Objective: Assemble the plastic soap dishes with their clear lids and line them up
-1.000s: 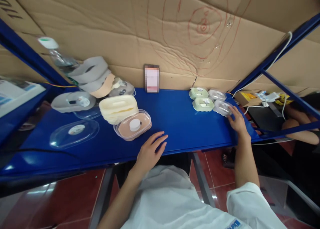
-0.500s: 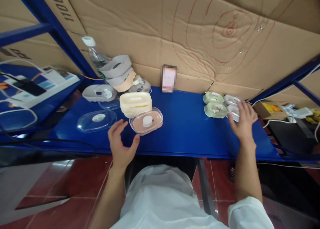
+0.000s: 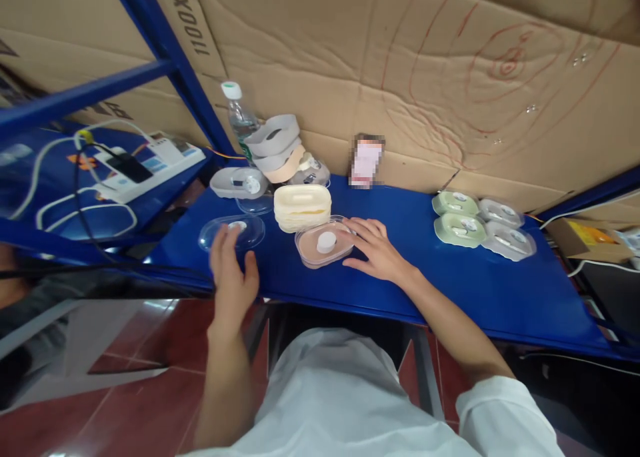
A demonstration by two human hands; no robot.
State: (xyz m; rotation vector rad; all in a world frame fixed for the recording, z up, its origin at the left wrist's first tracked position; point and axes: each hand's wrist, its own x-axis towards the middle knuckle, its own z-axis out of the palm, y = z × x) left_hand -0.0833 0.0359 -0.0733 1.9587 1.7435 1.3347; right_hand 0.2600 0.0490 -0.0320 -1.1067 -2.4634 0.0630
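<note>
Blue desk (image 3: pixel 400 270) spans mid frame, cardboard wall (image 3: pixel 400 77) behind. Cream tray stack (image 3: pixel 302 207) left of centre. Lidded pink-tan tray (image 3: pixel 324 244) just in front of it; right hand (image 3: pixel 376 250) touching its right edge, fingers spread, gripping nothing. Clear lid (image 3: pixel 235 230) further left; left hand (image 3: pixel 231 280) open, fingertips over its near edge, not holding it. Green and grey trays (image 3: pixel 480 224) at right.

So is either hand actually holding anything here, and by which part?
Nothing is held. Right hand touches the pink tray's edge; left hand is open by the clear lid.
</note>
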